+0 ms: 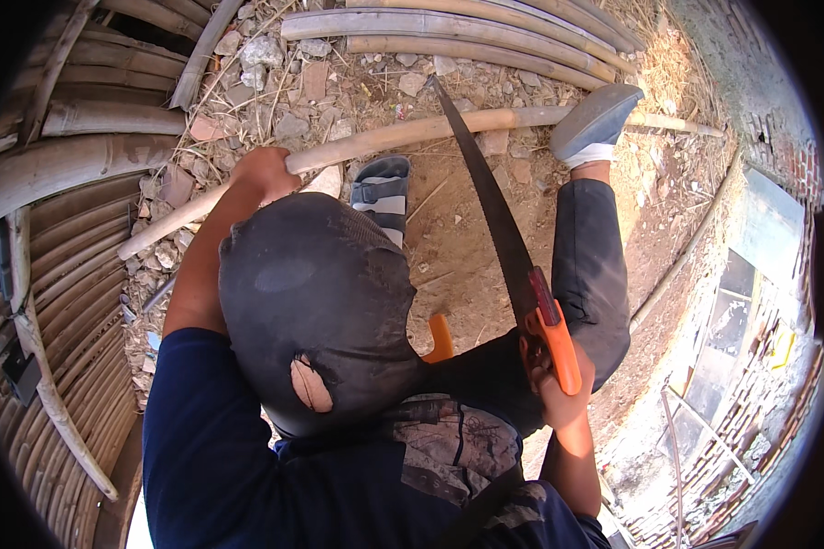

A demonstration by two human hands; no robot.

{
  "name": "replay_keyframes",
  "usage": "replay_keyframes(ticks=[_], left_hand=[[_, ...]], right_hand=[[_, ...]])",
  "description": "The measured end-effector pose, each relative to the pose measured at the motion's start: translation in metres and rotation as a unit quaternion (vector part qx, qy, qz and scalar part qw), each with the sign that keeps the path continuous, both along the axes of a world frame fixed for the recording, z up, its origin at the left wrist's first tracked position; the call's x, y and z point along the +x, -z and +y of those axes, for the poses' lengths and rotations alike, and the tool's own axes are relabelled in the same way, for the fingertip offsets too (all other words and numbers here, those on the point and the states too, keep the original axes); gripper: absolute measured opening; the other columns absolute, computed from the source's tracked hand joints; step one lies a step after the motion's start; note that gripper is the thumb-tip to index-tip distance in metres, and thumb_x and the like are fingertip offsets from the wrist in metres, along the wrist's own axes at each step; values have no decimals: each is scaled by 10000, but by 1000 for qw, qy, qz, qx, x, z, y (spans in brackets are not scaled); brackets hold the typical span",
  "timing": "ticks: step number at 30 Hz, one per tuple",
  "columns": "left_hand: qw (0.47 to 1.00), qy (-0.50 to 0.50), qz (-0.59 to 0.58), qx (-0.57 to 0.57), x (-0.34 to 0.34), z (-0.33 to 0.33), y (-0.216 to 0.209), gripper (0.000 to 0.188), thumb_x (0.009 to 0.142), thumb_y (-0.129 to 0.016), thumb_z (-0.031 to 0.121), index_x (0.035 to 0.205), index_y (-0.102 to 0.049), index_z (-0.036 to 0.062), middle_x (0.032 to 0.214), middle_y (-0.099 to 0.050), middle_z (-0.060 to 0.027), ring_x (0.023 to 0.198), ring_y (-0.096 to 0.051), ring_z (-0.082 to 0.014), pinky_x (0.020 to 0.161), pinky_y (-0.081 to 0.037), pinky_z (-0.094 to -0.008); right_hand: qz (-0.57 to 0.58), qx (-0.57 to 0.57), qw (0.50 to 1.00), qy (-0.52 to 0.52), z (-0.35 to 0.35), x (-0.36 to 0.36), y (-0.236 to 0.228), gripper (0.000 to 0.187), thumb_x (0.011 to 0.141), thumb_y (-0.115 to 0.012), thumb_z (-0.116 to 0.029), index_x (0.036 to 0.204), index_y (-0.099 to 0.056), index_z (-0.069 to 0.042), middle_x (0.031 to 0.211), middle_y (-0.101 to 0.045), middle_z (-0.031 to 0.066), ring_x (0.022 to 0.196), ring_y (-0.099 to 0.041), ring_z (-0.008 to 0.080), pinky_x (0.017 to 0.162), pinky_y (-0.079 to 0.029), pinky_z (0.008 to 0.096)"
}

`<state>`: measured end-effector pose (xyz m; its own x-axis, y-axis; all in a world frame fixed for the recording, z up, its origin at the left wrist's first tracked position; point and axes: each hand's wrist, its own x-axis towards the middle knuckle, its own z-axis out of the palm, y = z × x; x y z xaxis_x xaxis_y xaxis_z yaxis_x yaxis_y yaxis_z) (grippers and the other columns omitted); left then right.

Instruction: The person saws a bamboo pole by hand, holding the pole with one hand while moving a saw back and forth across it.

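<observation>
My left hand grips a long bamboo pole lying across rubble, toward its left end. In my right hand is a handsaw, its orange handle inside my closed fingers. The dark toothed blade slants up and left, its tip beyond the pole; whether it touches the bamboo I cannot tell. My right shoe rests on or against the pole's right part. My bent left knee, in dark torn cloth, fills the middle, with my sandalled left foot past it.
More bamboo poles lie at the far side. A bamboo slat structure stands at left. Broken stones and straw cover the ground. An orange curved piece shows beside my knee. A brick wall and pale panels are at right.
</observation>
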<state>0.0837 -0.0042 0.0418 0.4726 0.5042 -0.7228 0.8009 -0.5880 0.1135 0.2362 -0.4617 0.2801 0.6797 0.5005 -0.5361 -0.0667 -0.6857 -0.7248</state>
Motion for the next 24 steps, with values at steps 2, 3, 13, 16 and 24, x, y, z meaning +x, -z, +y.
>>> replay_keyframes(ticks=[2, 3, 13, 16, 24], left_hand=[[1000, 2, -1, -2, 1, -1, 1, 521, 749, -691, 348, 1226, -741, 144, 1208, -741, -140, 1139, -701, -312, 1012, -554, -433], [1000, 1, 0, -5, 1, -1, 0, 521, 749, -692, 348, 1226, -742, 144, 1209, -741, -139, 1142, -700, -312, 1012, -554, -433], [1000, -21, -5, 10, 0, -7, 0, 542, 757, -689, 352, 1257, -726, 146, 1187, -748, -140, 1128, -710, -308, 1005, -559, -431], [1000, -4, -12, 20, -1, -11, -4, 533, 762, -679, 346, 1252, -727, 141, 1186, -747, -149, 1129, -709, -315, 1002, -559, -433], [999, 2, -15, 33, -4, -10, 4, 527, 755, -673, 351, 1224, -729, 118, 1170, -750, -149, 1107, -716, -323, 988, -567, -447]], right_hand=[[22, 22, 1000, -1, 1, 1, 4, 236, 752, -602, -45, 976, -622, 26, 891, -624, 62, 812, -609, 160, 791, -509, 298], [43, 39, 998, 2, 3, 2, 6, 236, 755, -600, -40, 979, -622, 29, 893, -624, 62, 812, -611, 163, 790, -509, 300], [116, 87, 986, 84, 25, 5, 23, 154, 821, -583, -5, 970, -593, 33, 839, -595, 50, 755, -573, 122, 720, -494, 279], [31, 44, 998, -33, 50, 7, 53, 156, 828, -590, -9, 979, -597, 30, 822, -585, 42, 741, -566, 120, 712, -494, 284], [-23, 42, 996, -74, 20, -6, 38, 217, 805, -638, -22, 1014, -626, 35, 765, -609, 83, 697, -609, 127, 660, -497, 299]])
